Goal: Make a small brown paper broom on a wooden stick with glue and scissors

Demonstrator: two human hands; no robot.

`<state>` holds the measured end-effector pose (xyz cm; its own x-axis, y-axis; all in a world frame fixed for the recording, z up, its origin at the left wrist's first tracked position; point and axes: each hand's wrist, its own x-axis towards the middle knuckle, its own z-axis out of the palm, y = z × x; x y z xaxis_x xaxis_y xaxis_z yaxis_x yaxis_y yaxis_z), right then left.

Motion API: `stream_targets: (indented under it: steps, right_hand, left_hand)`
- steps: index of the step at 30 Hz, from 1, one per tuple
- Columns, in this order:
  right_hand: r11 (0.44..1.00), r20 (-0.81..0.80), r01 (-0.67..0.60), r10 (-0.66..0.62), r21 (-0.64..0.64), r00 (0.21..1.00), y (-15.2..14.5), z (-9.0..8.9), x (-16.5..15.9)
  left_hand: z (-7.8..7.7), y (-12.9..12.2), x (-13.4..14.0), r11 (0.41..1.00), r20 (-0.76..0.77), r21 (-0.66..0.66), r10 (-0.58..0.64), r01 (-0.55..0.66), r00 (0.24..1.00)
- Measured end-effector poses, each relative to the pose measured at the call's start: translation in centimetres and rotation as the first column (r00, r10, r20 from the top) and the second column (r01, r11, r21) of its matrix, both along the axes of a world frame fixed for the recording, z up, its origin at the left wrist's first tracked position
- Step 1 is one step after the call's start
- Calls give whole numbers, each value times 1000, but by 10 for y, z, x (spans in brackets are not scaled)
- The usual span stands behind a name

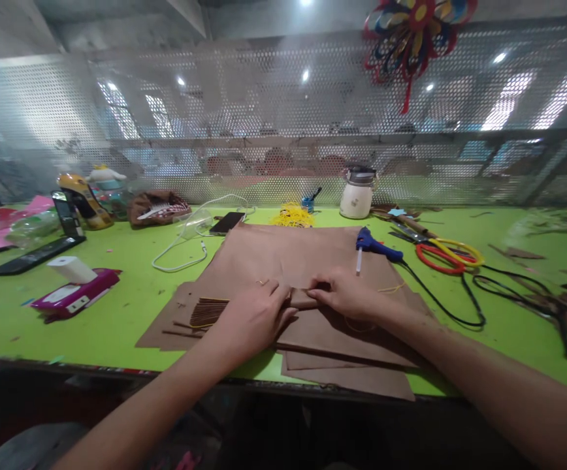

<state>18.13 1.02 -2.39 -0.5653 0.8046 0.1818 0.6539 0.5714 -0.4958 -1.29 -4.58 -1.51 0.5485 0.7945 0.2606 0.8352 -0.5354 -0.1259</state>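
the left hand (259, 314) grasps the left end of a folded paper strip (303, 299), with the fingertips above and the thumb below. the right hand (345, 294) grasps the same strip farther right, pinched between thumb and forefinger. the strip is located between the two hands, over a stack of brown paper (274, 251), near the front edge of the green table (131, 320).

a pleated bundle (208, 312) of narrow brown folds lies just left of the left hand, with yellow thread along its edges. more thread (392, 288) shows beside the right wrist.

the blue glue gun (381, 248) lies on its side at the right edge of the stack; its cord runs right across the table. scissors (443, 254) with red and yellow handles lie beyond the glue gun, to the right.

behind the stack, from left to right: a phone (228, 222), yellow paper shreds (292, 215) and a white jug (356, 197), upright. a purple power strip (76, 295) carrying a white plug (71, 269) sits at the left, well apart from the hands.
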Motion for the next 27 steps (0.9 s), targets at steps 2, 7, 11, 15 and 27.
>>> stream_targets:
  steps: [2, 7, 11, 15, 27]
  right_hand:
    - [1000, 0, -5, 5, 10, 1000, -1, 0, 1]
    - [1000, -14, 16, -16, 0, 1000, -4, 1, 1]
    - [998, 1, 39, -39, -51, 999, -2, -1, 0]
    - [994, 15, 106, -105, -31, 994, 3, -1, 6]
    - [989, 220, -149, 142, 17, 965, -5, 11, 25]
  left_hand:
    - [-2, 1, 2, 1000, -6, 29, 4, -3, 1000]
    - [-7, 4, 0, 992, -82, 76, -95, 101, 992]
    - [-9, 6, -3, 990, -83, 86, -104, 111, 991]
    - [-7, 7, -3, 994, -30, 50, -100, 102, 995]
    - [-9, 12, -4, 988, 150, -50, -138, 147, 979]
